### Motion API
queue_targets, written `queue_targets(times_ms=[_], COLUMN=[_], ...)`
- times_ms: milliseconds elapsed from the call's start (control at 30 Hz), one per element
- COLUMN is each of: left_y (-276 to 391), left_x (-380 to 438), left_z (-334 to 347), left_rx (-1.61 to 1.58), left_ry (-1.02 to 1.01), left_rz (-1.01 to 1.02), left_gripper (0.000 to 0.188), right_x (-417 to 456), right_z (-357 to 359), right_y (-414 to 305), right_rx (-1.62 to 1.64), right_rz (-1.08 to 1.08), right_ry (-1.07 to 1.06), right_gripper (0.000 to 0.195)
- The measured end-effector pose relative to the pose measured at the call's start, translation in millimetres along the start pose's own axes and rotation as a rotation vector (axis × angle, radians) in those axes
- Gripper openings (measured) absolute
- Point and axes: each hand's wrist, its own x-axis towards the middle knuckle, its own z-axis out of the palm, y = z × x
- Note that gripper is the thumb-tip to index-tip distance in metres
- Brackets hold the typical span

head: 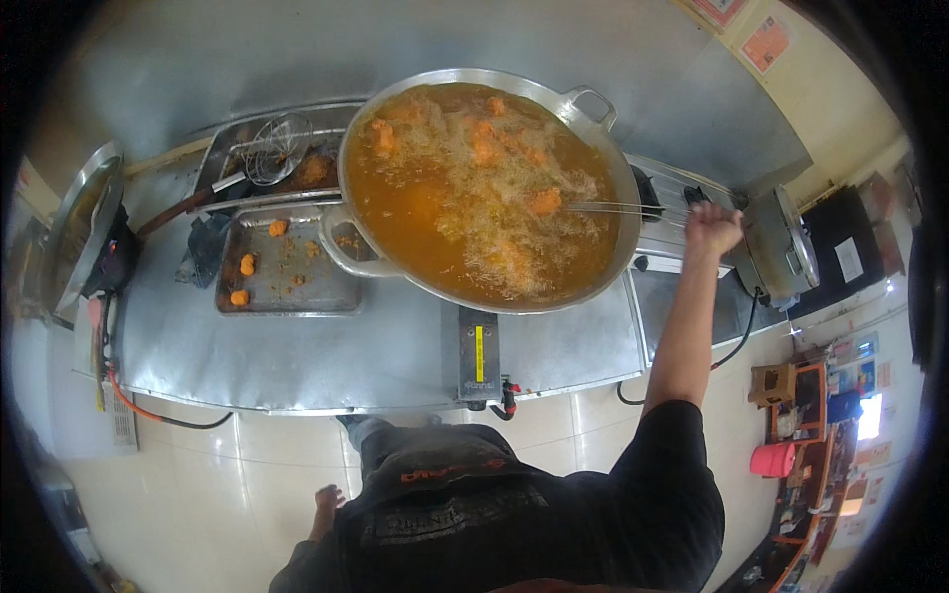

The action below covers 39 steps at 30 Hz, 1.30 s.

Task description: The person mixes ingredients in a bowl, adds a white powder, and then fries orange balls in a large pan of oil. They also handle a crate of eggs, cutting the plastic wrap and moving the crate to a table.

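Observation:
A large metal wok [489, 305] of bubbling oil sits over a gas burner [480, 363]. Several orange-brown fried pieces [484, 141] float in the oil. My right hand [713, 228] is just beyond the wok's right side, closed on the end of long thin metal tongs [604, 207]. Their far end reaches over the oil and meets one fried piece [546, 201]; whether they grip it, I cannot tell. My left hand [330, 497] hangs low at my left side, away from the counter, its fingers partly curled and apart, with nothing seen in it.
Left of the wok, a metal tray [289, 310] bears several orange pieces and crumbs. Behind it, a wire skimmer [278, 148] lies across a deeper tray [222, 148]. Another wok [96, 215] stands far left, a lidded pot [775, 244] at right. A hose [747, 333] hangs near the counter's right end.

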Motion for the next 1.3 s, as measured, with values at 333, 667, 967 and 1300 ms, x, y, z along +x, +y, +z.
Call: queue_targets(times_ms=[333,667,967,1300], left_y=[23.7,67.9,16.9,-61.9], left_x=[5.6,15.0,65.2,95.5], left_z=[-22.8,-125.9,-167.0,-163.8], left_rx=[-0.563,-0.940,-0.785,-0.655], left_ry=[-0.045,0.025,-0.051,-0.123], left_rz=[-0.252,-0.495,-0.211,-0.228], left_gripper=[0.034,0.035,0.029,0.029], right_x=[-28.7,-59.4,-88.6,-153.8], right_z=[20.4,72.8,149.3,172.0], right_y=[11.1,-26.7,-63.3,-118.6], right_rx=[0.108,0.011,-0.043,-0.125], right_rz=[-0.044,-0.222,-0.364,-0.565], right_ry=[-0.040,0.005,-0.095,-0.269], right_gripper=[0.041,0.031,0.021,0.022])
